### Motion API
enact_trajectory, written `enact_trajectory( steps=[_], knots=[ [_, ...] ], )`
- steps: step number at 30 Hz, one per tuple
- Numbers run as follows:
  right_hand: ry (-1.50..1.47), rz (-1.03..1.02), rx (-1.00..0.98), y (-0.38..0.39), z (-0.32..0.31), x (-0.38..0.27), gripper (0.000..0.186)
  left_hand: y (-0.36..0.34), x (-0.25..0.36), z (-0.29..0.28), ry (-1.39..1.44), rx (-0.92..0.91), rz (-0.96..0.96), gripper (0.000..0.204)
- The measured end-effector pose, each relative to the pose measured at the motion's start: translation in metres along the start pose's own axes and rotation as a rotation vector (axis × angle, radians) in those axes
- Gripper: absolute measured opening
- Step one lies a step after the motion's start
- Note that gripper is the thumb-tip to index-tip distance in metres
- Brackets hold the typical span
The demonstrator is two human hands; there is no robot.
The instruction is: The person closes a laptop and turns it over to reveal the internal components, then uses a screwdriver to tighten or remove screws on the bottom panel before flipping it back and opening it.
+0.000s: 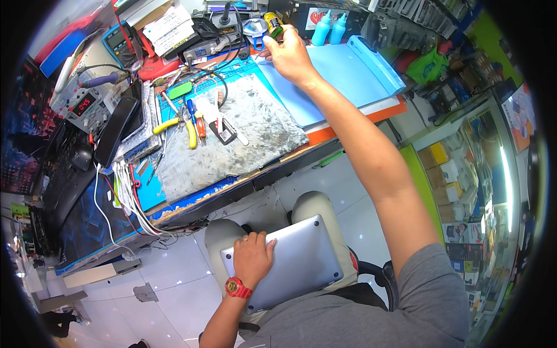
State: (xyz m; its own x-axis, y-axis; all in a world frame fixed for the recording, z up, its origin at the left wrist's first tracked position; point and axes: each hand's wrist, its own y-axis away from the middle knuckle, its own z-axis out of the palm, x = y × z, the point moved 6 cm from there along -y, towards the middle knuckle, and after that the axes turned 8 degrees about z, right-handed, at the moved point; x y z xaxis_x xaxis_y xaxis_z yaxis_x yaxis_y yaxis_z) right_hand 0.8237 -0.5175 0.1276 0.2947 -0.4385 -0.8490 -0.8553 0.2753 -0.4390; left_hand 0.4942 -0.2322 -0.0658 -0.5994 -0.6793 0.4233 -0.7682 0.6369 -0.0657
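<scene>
A silver laptop [299,261] lies bottom side up across my thighs, its dark round feet showing at the corners. My left hand [253,259] grips its far left edge, with the fingers curled over and the thumb on the metal. Stretched out to the back of the bench, my right hand [292,57] is closed with the fingers pinched together. A green piece shows at its fingers and a thin tip below them; what it holds I cannot make out. Beside that hand are a yellow container [272,22] and two light blue squeeze bottles [321,29].
A stained grey mat [232,139] carries yellow-handled pliers [191,132] and screwdrivers. Right of it lies a blue pad [348,75]. A power supply [81,107], a multimeter [118,43] and loose cables crowd the left. A glass display case [476,191] stands at the right.
</scene>
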Motion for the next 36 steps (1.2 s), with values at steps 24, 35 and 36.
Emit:
enact_trajectory(
  steps=[24,35,36],
  knots=[
    [-0.11,0.063,-0.043,-0.001,0.02,0.016,0.021,-0.003,-0.001,0.0,0.0,0.003,0.01,0.035],
    [-0.195,0.098,-0.08,0.001,0.017,0.019,0.024,-0.005,0.001,-0.002,-0.003,0.015,0.022,0.033],
    [-0.206,0.094,-0.083,0.001,0.016,0.018,0.024,-0.005,0.001,-0.002,-0.004,0.023,0.026,0.033]
  ],
)
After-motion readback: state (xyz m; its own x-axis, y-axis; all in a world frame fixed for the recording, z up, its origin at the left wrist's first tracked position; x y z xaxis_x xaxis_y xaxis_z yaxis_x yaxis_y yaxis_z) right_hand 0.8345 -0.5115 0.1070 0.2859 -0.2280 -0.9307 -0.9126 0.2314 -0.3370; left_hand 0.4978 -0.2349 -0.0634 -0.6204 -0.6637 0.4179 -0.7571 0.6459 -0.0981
